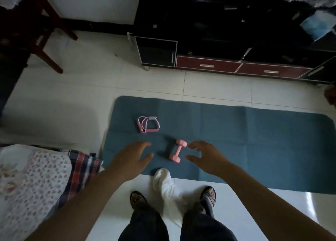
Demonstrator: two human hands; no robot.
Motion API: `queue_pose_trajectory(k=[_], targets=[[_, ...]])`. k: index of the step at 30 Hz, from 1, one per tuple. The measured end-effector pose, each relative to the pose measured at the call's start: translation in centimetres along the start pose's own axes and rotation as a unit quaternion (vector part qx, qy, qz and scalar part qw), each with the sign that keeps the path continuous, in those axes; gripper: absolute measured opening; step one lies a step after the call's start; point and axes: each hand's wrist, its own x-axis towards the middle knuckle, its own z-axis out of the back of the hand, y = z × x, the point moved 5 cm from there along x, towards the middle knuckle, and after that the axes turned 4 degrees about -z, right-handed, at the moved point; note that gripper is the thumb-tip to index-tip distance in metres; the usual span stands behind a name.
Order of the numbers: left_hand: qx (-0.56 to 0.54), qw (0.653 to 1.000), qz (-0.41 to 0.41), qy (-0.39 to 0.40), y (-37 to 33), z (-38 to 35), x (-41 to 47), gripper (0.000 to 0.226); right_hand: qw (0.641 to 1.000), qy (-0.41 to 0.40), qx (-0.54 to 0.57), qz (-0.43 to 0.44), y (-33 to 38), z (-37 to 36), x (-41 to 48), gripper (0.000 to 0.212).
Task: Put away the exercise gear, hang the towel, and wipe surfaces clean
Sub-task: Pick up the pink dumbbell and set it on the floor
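Left hand (133, 158): fingers spread apart, holding nothing — it hovers over the mat just left of the dumbbells.
Right hand (206, 156): fingers apart and curled, empty, just right of the pink dumbbell, not touching it as far as the view shows.
Pink dumbbell (177, 150): lies on the mat between the 2 hands, tilted on a diagonal.
Dark dumbbell (166, 147): just left of the pink one — so dark against the mat that its outline is hard to tell.
Pink resistance band (148, 124): coiled loosely on the mat, up and left of the dumbbells, apart from them.
Blue mat (254, 140): flat on the pale tiled floor (72, 99), in front of a dark cabinet (209, 40) with 2 red drawers.
White towel (163, 182): bunched on the floor at the mat's near edge, between the person's 2 feet.
Bed (27, 186): lace cover and plaid cloth, at the left.
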Motion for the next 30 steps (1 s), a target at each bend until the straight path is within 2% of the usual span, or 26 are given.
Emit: queue_pose_trajectory(k=[5, 6, 10, 14, 17, 21, 24, 27, 30], targets=[[0.018, 1.0, -0.006, 0.005, 5.0, -11.0, 12.2, 0.087, 0.999, 0.018, -0.041, 0.006, -8.6, -5.6, 12.8, 0.041], [0.02, 1.0, -0.001, 0.008, 6.5, -13.5, 14.6, 0.086, 0.998, 0.021, -0.05, 0.009, -10.5, -7.1, 15.4, 0.04], [0.01, 1.0, 0.023, 0.016, 11.7, -23.5, 22.8, 0.049, 0.994, 0.038, -0.094, 0.04, -17.7, -12.9, 24.9, 0.04], [-0.016, 0.999, 0.036, 0.001, 15.4, -32.9, 28.9, 0.046, 0.981, 0.068, -0.16, 0.088, -23.4, -18.4, 32.8, 0.043], [-0.03, 0.998, 0.045, -0.015, 18.0, -38.4, 32.7, 0.045, 0.963, 0.081, -0.201, 0.161, -26.5, -21.7, 38.1, 0.047], [-0.073, 0.993, 0.084, -0.046, 20.8, -44.0, 36.2, 0.044, 0.917, 0.108, -0.279, 0.265, -29.3, -25.1, 43.3, 0.068], [-0.105, 0.989, 0.096, -0.03, 21.3, -46.8, 37.4, 0.043, 0.876, 0.125, -0.342, 0.316, -30.9, -26.8, 45.2, 0.082], [-0.106, 0.989, 0.092, -0.035, 21.2, -47.2, 37.4, 0.043, 0.873, 0.129, -0.354, 0.308, -32.1, -27.1, 46.2, 0.103], [-0.095, 0.991, 0.088, -0.042, 21.3, -46.8, 36.7, 0.048, 0.866, 0.106, -0.362, 0.329, -32.4, -27.0, 46.3, 0.1]])
